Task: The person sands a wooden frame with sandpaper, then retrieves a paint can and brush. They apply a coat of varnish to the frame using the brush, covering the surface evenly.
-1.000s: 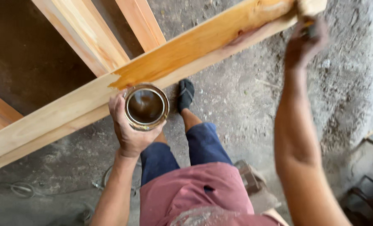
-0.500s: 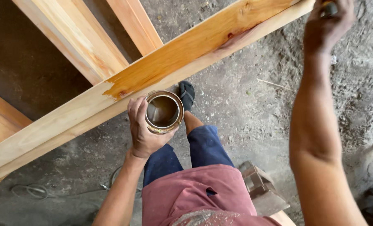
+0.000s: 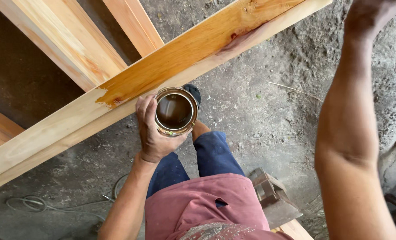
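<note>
My left hand (image 3: 152,133) is wrapped around an open metal can (image 3: 175,111) of brown varnish, held just below a long wooden plank (image 3: 64,129). The plank runs diagonally from lower left to upper right; its upper right stretch is glossy amber with varnish (image 3: 198,53), and the lower left stretch is pale bare wood. My right arm reaches up along the right side, and only the back of my right hand (image 3: 369,15) shows at the top edge. Whatever that hand holds is out of the picture.
Two more pale wooden beams (image 3: 69,40) cross behind the plank at the upper left. Below lies rough grey concrete floor (image 3: 260,106) with a thin cable (image 3: 51,206) at the lower left. A wood block (image 3: 269,195) rests by my leg, and a dark shoe (image 3: 192,91) peeks past the can.
My right hand has moved further up and right until it is nearly out of view. The can in my left hand sits slightly to the right in the picture.
</note>
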